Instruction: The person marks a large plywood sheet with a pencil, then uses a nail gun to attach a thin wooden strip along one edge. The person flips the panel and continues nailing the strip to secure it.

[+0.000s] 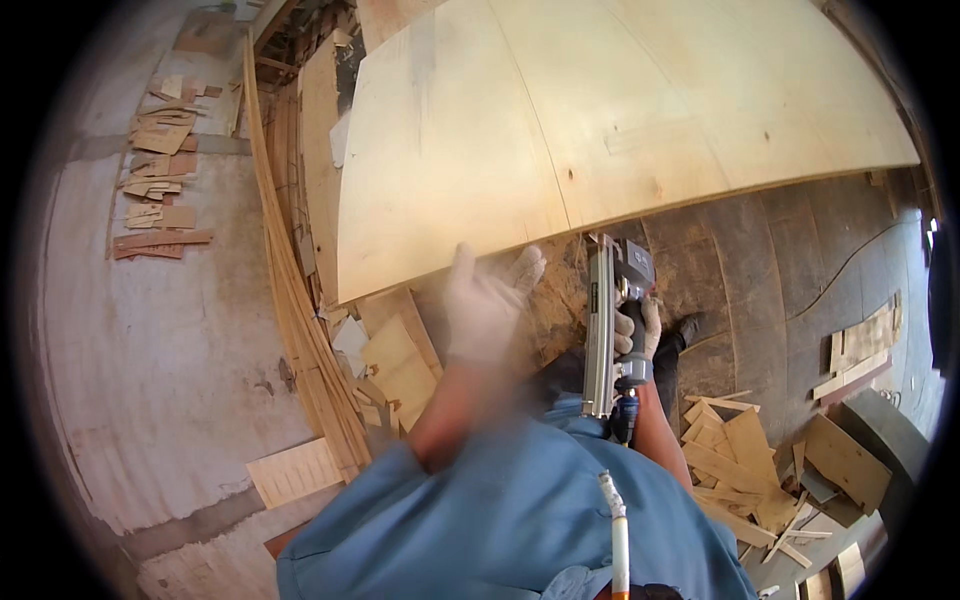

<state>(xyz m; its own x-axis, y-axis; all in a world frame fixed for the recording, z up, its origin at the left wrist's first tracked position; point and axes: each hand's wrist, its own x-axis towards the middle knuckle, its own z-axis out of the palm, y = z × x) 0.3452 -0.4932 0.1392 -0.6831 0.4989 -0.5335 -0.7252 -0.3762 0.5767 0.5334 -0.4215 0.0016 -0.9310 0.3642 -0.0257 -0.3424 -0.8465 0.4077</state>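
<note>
A broad, pale plywood sheet (pixel 620 110) filled the upper middle of the view, its near edge running on a slant just beyond both hands, with dark seam-like lines and a few small knots on its face. A grey concrete floor (pixel 200 330) spread over the left side, and a brown, seamed surface (pixel 740 250) showed below the sheet on the right. The person's blue shirt (pixel 500 500) took up the lower middle. A bundle of long wooden strips (pixel 285 260) stretched down between the concrete and the sheet; a heap of wood offcuts (pixel 735 460) lay at the lower right, and a row of smaller scraps (pixel 160 165) at the upper left. Upright in the view stood a grey and black nail gun (pixel 600 320) with a long, straight magazine, its far end close to the sheet's near edge; whether they touched could not be told. The right hand (pixel 650 330), in a pale glove, was wrapped around the tool's handle. The left hand (pixel 483 310), also pale-gloved and blurred, was raised beside that edge with thumb and fingers spread, gripping nothing visible; contact with the sheet was unclear. Smallest, a partly burnt cigarette (pixel 619 535) showed in front of the shirt.
</note>
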